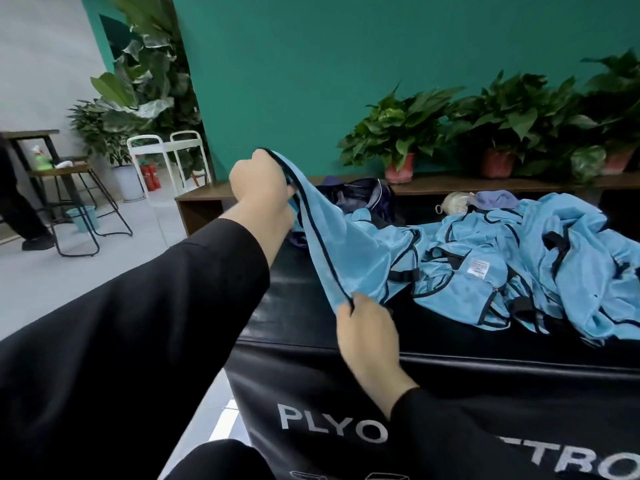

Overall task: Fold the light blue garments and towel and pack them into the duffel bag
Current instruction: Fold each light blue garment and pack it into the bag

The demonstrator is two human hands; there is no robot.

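The person is at the start of a fold, drawing one light blue garment [341, 251] up off the heap. The left hand [261, 183] is raised and closed tight around one end of its dark-trimmed edge; the right hand [363, 327] sits lower and nearer the body, pinching the same edge further along, so the trim runs taut between the two hands. The rest of the cloth trails down onto the black padded surface [311, 327], still joined to the pile of blue garments [519, 268] sprawled to the right. It is thin, shiny, slippery-looking stuff with black binding and straps, one white label showing. To my eye, the next move calls for shaking it clear of the pile and laying it flat before folding. The dark duffel bag [360, 195] slumps at the far edge, just behind the heap.
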